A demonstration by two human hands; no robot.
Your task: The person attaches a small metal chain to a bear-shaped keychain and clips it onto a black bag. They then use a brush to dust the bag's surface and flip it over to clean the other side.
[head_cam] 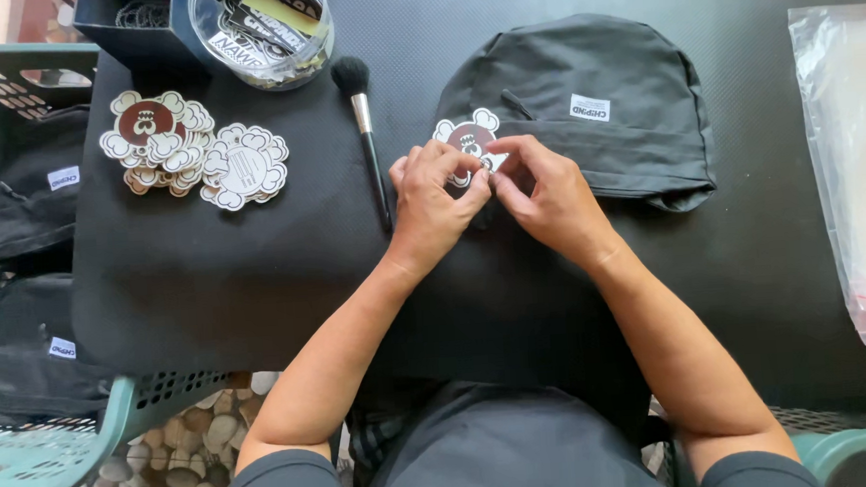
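Observation:
My left hand [432,198] and my right hand [547,194] meet at the middle of a black mat, both pinching one cloud-shaped sticker [471,136] with a dark red centre. The sticker lies at the near edge of a folded dark grey cap [583,74] with a small white label. My fingers cover the sticker's lower part.
A pile of similar stickers [192,153] lies at the left of the mat [205,278]. A black make-up brush [364,127] lies beside my left hand. A clear tub of tags [260,33] stands at the back. A green basket [23,249] holds dark caps at left; clear plastic bags [859,167] lie at right.

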